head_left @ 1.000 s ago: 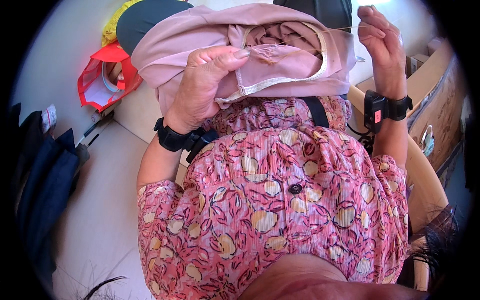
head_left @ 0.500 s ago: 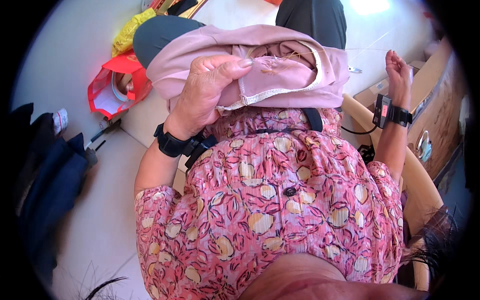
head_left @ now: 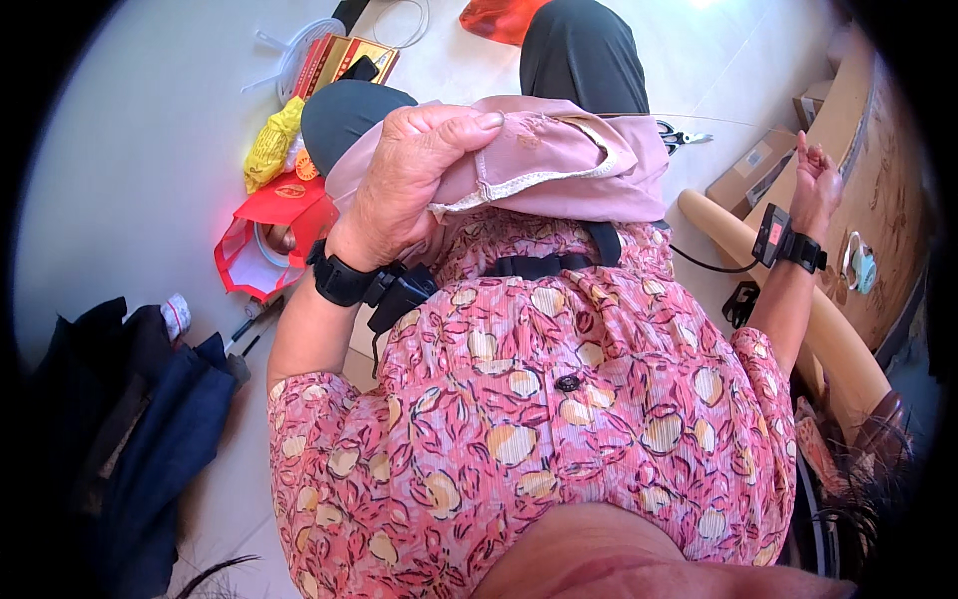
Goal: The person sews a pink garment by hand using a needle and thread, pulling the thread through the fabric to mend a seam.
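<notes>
Gently | left hand (head_left: 399, 180) pinching pink cloth (head_left: 534, 160) | right hand (head_left: 817, 190) apart, can't tell whether its fingers (head_left: 802, 148) pinch anything | I'd hold the cloth taut

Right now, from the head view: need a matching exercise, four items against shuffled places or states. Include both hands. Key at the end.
1. Left hand
2. Right hand
3. Scissors
4. Open red bag

A. On the floor, left of the left wrist
B. Held out to the right, apart from the pink cloth
C. On the floor, just right of the cloth
D. Gripping the cloth

Pairs: 1-D, 2-B, 3-C, 4-A
</notes>
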The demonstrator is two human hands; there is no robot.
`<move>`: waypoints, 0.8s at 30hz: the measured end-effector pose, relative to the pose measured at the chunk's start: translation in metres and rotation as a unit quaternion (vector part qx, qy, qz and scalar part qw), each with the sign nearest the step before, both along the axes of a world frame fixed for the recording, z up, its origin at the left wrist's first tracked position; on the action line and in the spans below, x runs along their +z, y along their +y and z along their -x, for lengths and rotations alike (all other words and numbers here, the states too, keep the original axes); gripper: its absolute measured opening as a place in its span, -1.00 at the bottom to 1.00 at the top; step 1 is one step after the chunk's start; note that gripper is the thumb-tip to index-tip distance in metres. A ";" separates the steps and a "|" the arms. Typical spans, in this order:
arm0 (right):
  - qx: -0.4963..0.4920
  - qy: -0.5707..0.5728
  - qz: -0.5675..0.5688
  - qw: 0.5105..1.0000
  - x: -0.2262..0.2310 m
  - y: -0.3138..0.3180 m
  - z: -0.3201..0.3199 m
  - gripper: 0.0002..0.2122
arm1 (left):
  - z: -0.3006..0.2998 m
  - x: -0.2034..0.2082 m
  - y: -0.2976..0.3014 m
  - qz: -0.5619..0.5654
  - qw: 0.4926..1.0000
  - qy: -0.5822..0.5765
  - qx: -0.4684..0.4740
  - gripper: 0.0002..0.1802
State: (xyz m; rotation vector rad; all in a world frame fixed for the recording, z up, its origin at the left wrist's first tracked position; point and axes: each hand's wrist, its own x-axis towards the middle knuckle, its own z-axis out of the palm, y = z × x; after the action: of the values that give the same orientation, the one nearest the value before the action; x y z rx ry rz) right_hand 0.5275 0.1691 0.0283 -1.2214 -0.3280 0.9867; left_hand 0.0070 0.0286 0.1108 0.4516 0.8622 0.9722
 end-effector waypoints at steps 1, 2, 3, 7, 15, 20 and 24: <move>-0.011 -0.006 0.002 1.000 -0.002 -0.001 -0.009 -0.89 | 0.002 0.001 0.000 -0.004 1.000 -0.001 -0.008 -0.77; -0.021 -0.010 0.005 1.000 -0.005 0.002 -0.018 -0.89 | 0.004 0.000 -0.001 0.000 1.000 -0.002 -0.010 -0.76; -0.027 -0.014 0.006 1.000 -0.008 0.003 -0.028 -0.89 | 0.005 -0.002 -0.003 0.002 1.000 -0.003 -0.014 -0.75; -0.046 -0.026 0.009 0.999 -0.016 0.001 -0.055 -0.87 | 0.002 -0.006 -0.006 0.005 1.000 0.014 -0.019 -0.73; -0.077 -0.040 0.011 0.996 -0.021 -0.004 -0.078 -0.84 | -0.007 -0.010 -0.010 0.011 1.000 0.025 0.008 -0.78; 0.039 -0.060 -0.052 0.996 -0.014 -0.006 -0.033 -0.94 | -0.010 -0.017 -0.012 -0.005 0.998 0.059 -0.026 -0.80; 0.215 -0.165 -0.104 0.957 0.024 -0.012 0.096 -0.83 | -0.023 -0.022 -0.005 -0.059 0.985 0.137 -0.080 -0.78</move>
State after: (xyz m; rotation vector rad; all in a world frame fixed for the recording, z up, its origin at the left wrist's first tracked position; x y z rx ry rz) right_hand 0.4319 0.1568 0.0525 -1.1402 -0.9698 1.0814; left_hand 0.0301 0.0238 0.0884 0.7592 1.0018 0.8266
